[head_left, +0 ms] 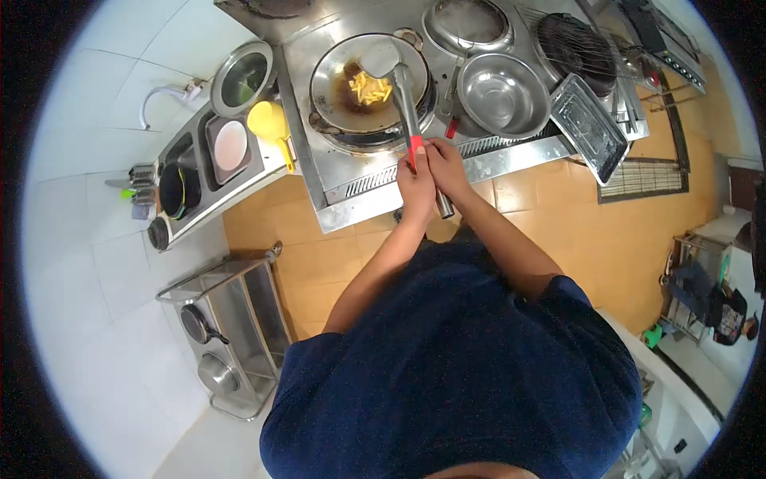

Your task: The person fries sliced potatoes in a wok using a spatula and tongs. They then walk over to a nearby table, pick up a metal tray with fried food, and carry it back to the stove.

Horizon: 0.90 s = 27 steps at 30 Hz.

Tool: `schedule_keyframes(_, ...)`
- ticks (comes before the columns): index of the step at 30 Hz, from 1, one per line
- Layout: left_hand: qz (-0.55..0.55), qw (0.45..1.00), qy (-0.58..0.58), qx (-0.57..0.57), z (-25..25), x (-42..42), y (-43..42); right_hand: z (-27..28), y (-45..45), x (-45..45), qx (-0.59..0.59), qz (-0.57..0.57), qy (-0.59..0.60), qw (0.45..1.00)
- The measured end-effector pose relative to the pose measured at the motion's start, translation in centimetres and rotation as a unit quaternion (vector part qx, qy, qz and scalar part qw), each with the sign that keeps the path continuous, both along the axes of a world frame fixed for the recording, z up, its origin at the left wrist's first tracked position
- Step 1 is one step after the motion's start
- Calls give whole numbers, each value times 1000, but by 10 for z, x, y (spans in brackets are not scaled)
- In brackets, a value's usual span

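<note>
At the upper middle of the frame, the left hand [416, 188] and right hand [448, 166] are wrapped around a long spatula [407, 108], which reaches over the wok [324, 89] beside yellow food strips [369, 89]; a metal bowl [503, 94] sits farther right.

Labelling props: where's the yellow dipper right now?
The yellow dipper is on the head view's left, at the right end of the counter, between the pinkish plate and the wok.

Wok [325, 94]: round, two-handled, upright on stove [313, 172], brownish middle | Yellow strips [369, 89]: small heap near wok's centre | Spatula [409, 112]: metal, long-handled, red section, slanting, head over wok
</note>
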<state>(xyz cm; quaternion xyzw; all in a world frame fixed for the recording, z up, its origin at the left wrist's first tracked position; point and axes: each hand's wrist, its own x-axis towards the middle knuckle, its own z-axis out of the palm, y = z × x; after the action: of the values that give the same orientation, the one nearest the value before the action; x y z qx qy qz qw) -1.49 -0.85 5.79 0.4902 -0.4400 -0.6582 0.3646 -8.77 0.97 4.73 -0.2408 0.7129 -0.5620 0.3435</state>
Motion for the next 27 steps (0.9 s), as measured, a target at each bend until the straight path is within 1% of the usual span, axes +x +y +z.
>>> schedule_keyframes(2, 4, 1000, -4, 5, 6, -8, 9, 2, 12, -9, -44, -1, 47, 998)
schedule_keyframes(3, 5, 1000, -5, 10, 6, -15, 15, 7, 17, -15, -45, 4, -11, 999)
schedule_keyframes(4, 40, 999, 19, 5, 7, -23, 22, -2, 22, -19, -57, -12, -24, 998)
schedule_keyframes(6, 82, 996, 8, -20, 13, -38, 43, -25, 30, -28, -78, -44, -50, 995)
schedule_keyframes(7, 93, 995, 9, -36, 9, -43, 51, -27, 36, -33, -74, -42, -44, 995)
schedule_keyframes(9, 115, 991, 11, -66, -8, -54, 63, -30, 51, -41, -104, -52, -85, 990)
schedule_keyframes(10, 109, 991, 3, -75, -16, -57, 69, -34, 58, -44, -117, -55, -105, 986)
schedule_keyframes(11, 102, 991, -7, -86, -23, -58, 72, -40, 65, -47, -105, -53, -195, 974)
schedule_keyframes(14, 109, 989, -17, -101, -22, -67, 95, -50, 93, -50, -113, -60, -253, 959)
schedule_keyframes(16, 107, 986, -44, -121, -30, -64, 113, -57, 115, -44, -98, -92, -308, 942)
schedule_keyframes(17, 102, 982, -59, -151, -33, -61, 121, -63, 125, -39, -91, -108, -341, 929)
schedule_keyframes(20, 64, 987, -91, -118, -62, -41, 137, -69, 149, -27, -44, -176, -418, 890)
schedule_keyframes(21, 53, 996, -44, -55, -28, -44, 147, -83, 158, -24, -27, -199, -440, 875)
schedule_keyframes(22, 57, 993, -61, -79, -31, -41, 152, -96, 159, -20, -16, -222, -462, 858)
schedule_keyframes(24, 60, 986, -91, -126, -49, -38, 151, -113, 152, -14, 69, -303, -464, 829)
schedule_keyframes(25, 59, 991, -82, -84, -45, -39, 153, -142, 148, -9, 78, -330, -477, 811)
schedule_keyframes(27, 88, 987, -71, -112, -76, -39, 152, -166, 138, -4, 68, -346, -491, 797)
